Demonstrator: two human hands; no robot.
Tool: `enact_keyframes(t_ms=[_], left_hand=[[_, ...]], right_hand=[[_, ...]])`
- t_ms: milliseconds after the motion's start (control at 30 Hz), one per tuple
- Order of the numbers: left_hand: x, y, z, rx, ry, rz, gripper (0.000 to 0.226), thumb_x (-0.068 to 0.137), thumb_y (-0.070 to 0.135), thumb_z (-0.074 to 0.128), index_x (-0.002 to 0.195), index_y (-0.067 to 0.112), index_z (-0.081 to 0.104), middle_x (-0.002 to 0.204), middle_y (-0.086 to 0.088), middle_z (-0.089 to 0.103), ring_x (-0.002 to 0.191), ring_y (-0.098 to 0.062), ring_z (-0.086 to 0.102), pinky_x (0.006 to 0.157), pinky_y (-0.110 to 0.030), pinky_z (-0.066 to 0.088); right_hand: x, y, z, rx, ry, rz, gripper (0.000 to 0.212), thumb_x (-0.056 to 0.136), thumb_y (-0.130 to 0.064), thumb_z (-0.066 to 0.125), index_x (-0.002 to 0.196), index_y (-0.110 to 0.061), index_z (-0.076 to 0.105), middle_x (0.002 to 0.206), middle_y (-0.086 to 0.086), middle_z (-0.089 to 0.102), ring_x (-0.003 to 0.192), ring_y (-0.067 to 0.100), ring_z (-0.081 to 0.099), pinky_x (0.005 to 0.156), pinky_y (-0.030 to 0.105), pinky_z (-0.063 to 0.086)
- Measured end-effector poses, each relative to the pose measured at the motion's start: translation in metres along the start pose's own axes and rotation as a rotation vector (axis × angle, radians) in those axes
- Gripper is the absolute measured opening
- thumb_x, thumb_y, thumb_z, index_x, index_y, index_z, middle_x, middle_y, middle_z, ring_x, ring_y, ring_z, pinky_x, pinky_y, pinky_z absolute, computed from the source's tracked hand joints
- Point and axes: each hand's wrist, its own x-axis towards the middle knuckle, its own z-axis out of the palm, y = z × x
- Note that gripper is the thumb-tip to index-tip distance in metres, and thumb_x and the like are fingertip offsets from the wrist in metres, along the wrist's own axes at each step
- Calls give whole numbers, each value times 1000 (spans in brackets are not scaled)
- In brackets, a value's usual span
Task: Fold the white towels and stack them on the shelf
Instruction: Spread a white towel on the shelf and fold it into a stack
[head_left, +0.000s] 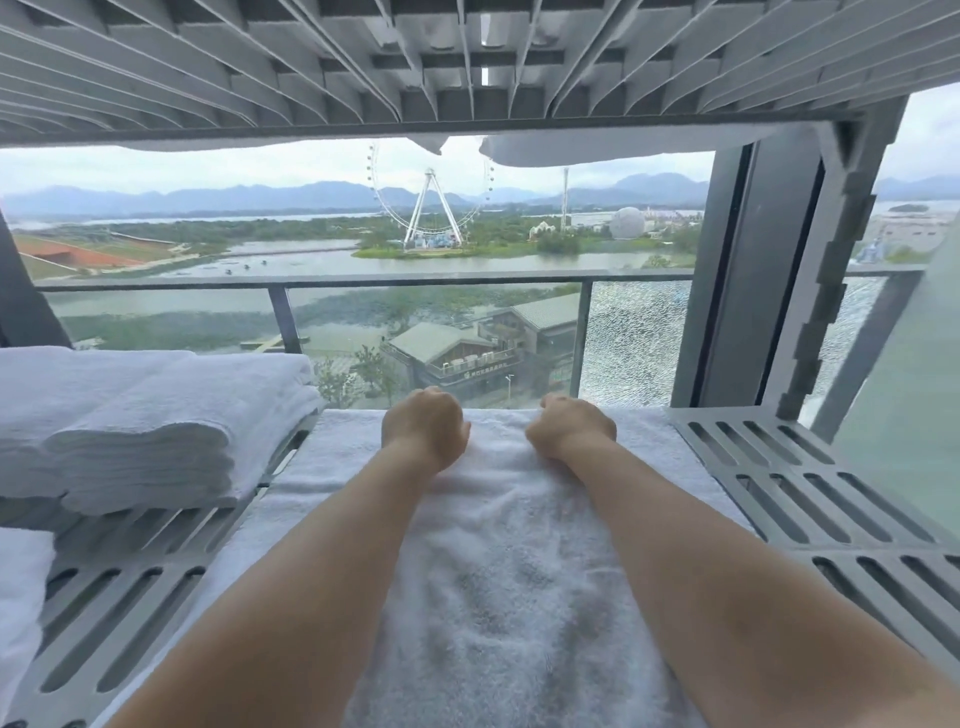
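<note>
Towel: white towel (498, 561) spread lengthwise down the middle of the grey slatted shelf (810, 493), its far end near the window.
Left hand: left hand (423, 431) fisted, fingers curled down, gripping the towel's far end.
Right hand: right hand (569, 431) gripping likewise, just beside the left but not touching it.
Stack: folded towels (150, 431) piled on the shelf's left, just beside the spread towel.
Beyond: balcony railing (363, 286), Ferris wheel (430, 208).
</note>
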Motion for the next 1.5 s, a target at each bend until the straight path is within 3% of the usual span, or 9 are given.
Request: enact_keyframes(t_ms=[200,433,567,733,933,1100,1200,1267,1500], left_hand=[[22,1,11,-21,4,-30,24,99,26,50,93,17,72,105,-3,61,85,-26,66,73,-39,61],[39,-3,26,-18,-55,18,28,99,33,46,118,18,60,121,-5,60,108,-27,60,91,-44,54],[51,-11,33,47,-201,-9,51,98,39,38,145,19,45,149,-7,48,139,-32,39,114,-50,31],[56,-21,43,-87,-256,-53,54,99,42,34,147,18,43,149,-12,48,140,-33,38,118,-52,25],[45,-25,38,-193,-109,-25,31,98,31,45,124,19,58,122,-8,57,114,-28,52,102,-46,44],[27,-28,24,-111,126,-6,11,95,29,58,104,24,63,102,2,63,93,-19,56,87,-36,44],[14,-32,18,-132,191,8,8,95,27,62,100,22,65,96,4,67,88,-17,55,82,-31,41],[5,-35,10,-185,187,20,9,95,27,64,99,19,65,95,2,68,92,-19,60,81,-33,50],[-29,-42,-15,-171,251,2,3,96,27,62,96,28,64,90,4,71,79,-19,62,59,-29,42]], right_hand=[[6,-7,-4,-123,-69,-2,55,87,-35,40,141,-25,48,141,7,53,125,29,52,93,40,44],[16,-11,-9,-167,-134,20,57,86,-32,40,143,-27,45,141,6,53,127,30,51,99,43,45],[20,-7,-6,-124,-104,51,62,88,-33,42,149,-24,36,137,7,56,124,32,53,95,42,47],[19,0,2,-67,-4,41,55,89,-37,48,140,-17,43,119,6,62,108,28,59,81,36,48],[11,9,6,-64,276,-104,12,89,-20,55,100,-20,53,91,3,65,75,23,60,62,30,49],[6,5,0,-54,454,-229,6,87,-11,59,85,-16,60,102,-4,51,74,21,58,64,33,51],[5,0,-5,-46,418,-273,14,86,-6,53,83,-20,52,84,-5,60,71,21,62,56,27,42],[0,-3,-11,-70,356,-321,17,87,-6,49,95,-20,54,79,1,64,72,23,64,56,30,48],[-36,-6,-24,-100,305,-337,17,92,-18,52,81,-18,63,112,18,67,83,31,66,71,36,55]])
